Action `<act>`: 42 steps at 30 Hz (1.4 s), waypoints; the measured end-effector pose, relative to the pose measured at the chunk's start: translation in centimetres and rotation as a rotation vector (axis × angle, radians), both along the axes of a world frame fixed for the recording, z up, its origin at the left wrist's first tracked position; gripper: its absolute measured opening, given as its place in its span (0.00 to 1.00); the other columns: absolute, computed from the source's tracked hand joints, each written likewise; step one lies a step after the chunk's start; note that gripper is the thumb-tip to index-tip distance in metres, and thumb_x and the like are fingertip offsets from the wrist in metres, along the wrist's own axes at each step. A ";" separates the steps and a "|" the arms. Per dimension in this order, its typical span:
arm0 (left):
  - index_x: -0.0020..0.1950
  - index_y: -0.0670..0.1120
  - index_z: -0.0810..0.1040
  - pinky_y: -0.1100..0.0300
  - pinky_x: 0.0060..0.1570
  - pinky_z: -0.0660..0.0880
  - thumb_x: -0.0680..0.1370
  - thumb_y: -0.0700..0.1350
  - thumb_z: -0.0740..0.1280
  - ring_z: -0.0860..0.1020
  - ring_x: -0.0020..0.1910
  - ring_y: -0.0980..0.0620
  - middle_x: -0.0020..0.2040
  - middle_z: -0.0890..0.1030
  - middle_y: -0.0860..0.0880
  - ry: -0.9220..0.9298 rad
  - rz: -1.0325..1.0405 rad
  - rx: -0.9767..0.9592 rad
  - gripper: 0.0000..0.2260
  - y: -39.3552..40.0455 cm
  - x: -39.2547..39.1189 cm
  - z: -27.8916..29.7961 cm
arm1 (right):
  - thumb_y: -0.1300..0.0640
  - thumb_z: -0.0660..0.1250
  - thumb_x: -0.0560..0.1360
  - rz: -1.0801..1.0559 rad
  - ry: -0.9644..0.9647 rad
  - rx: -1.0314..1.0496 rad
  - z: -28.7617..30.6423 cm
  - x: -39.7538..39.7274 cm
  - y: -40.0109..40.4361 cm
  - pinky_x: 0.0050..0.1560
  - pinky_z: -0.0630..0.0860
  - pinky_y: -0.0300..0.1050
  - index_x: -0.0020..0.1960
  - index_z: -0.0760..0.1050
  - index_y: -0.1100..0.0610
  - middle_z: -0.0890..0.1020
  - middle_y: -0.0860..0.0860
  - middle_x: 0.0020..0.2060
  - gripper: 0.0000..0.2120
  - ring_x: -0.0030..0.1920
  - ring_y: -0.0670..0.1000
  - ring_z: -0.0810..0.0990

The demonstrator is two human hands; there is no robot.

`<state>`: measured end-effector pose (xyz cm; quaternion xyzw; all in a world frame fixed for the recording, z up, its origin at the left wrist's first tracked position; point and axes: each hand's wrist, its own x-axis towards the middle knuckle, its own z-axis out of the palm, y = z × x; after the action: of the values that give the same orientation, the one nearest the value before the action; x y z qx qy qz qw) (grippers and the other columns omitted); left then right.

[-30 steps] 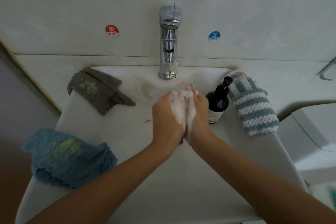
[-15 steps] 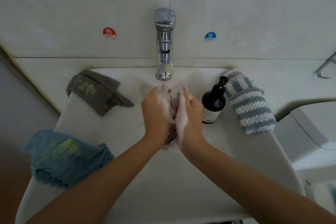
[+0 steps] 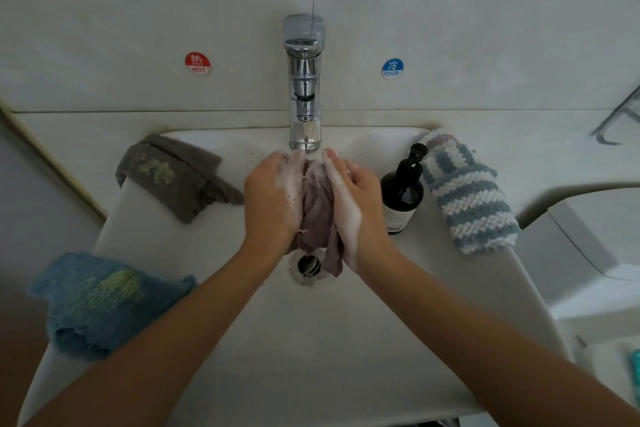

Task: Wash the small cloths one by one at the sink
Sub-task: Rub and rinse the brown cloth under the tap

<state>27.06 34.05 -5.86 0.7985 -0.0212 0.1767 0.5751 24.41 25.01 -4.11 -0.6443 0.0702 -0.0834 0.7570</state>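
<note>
Parted since the earlier frame: palms, exposing more mauve cloth over drain. Left hand, sudsy, cupped against cloth. Right hand likewise. Best kept low in sink, rubbing evenly. Waiting: blue cloth, grey cloth, striped cloth.

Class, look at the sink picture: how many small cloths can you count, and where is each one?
4. A grey cloth lies on the sink's back-left rim, a blue cloth on its front-left edge, a striped cloth on the right rim, and a soapy mauve cloth is between both hands. None seems hidden.
</note>
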 end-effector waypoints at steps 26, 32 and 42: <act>0.52 0.46 0.78 0.55 0.35 0.78 0.77 0.59 0.65 0.82 0.43 0.46 0.46 0.83 0.46 0.407 -0.398 -0.028 0.16 2.4 0.1 2.2 | 0.72 0.61 0.76 0.143 -0.068 -0.291 0.3 0.1 -3.1 0.47 0.75 0.46 0.45 0.79 0.55 0.80 0.51 0.38 0.15 0.44 0.50 0.79; 0.63 0.53 0.77 0.54 0.49 0.80 0.73 0.55 0.69 0.81 0.54 0.54 0.55 0.83 0.51 0.431 -0.631 -0.059 0.19 3.4 0.5 2.1 | 0.70 0.61 0.78 0.173 -0.072 -0.266 0.5 0.1 -3.1 0.53 0.78 0.46 0.50 0.80 0.61 0.82 0.54 0.42 0.10 0.47 0.49 0.81; 0.51 0.43 0.79 0.56 0.44 0.78 0.73 0.47 0.70 0.82 0.46 0.49 0.46 0.82 0.43 0.314 -0.607 0.051 0.11 4.5 1.0 2.8 | 0.62 0.62 0.80 0.253 -0.078 -0.480 0.7 -0.2 -2.8 0.44 0.71 0.29 0.51 0.77 0.49 0.79 0.40 0.39 0.10 0.42 0.35 0.78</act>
<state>28.02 38.52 -3.02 0.7874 -0.1735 -0.1283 0.5775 24.23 22.23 -3.41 -0.8051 -0.0617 -0.0274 0.5893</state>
